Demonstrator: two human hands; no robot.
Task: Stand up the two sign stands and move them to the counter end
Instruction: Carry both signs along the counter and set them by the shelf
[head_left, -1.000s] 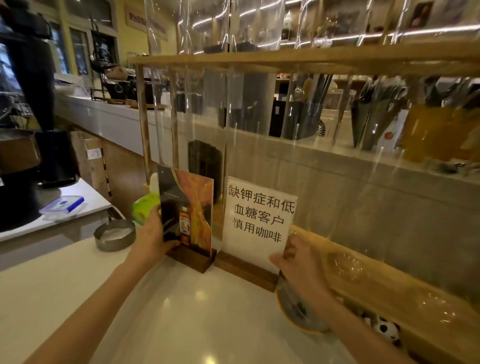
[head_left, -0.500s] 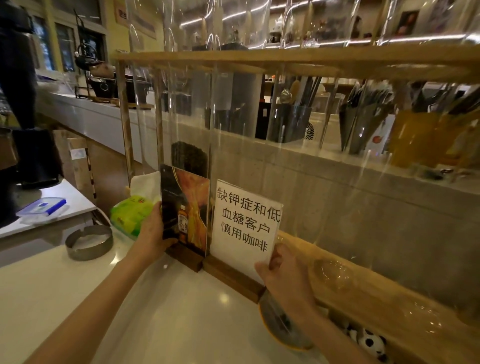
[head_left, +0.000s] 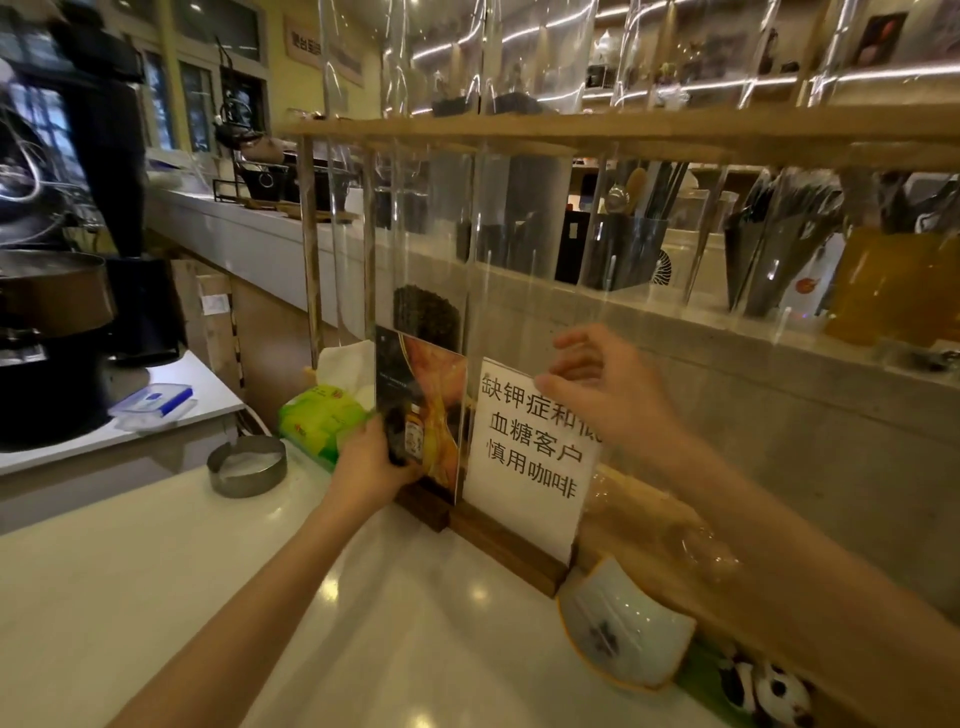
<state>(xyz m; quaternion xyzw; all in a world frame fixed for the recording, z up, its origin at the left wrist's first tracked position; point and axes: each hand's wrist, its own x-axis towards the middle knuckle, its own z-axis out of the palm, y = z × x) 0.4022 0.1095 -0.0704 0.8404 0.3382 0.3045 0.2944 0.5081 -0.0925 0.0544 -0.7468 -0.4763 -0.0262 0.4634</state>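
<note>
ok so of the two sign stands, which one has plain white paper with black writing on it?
The right-hand stand, by the right hand. The other stand, gripped by the left hand, shows a dark orange picture with a bottle.

White counter (head_left: 156, 597) as landmark. Metal ring (head_left: 247, 466) sits at its far left edge. Green tissue pack (head_left: 318, 422) just right of the ring, white tissue sticking up from it. White bowl with orange rim (head_left: 626, 631) tipped on its side at the counter's right edge; panda toy (head_left: 769, 693) just right of the bowl. Blue-lidded plastic box (head_left: 156, 406) on a lower white table beyond the counter's left end. Wooden-framed clear screen (head_left: 519, 218) rises behind the counter.
</note>
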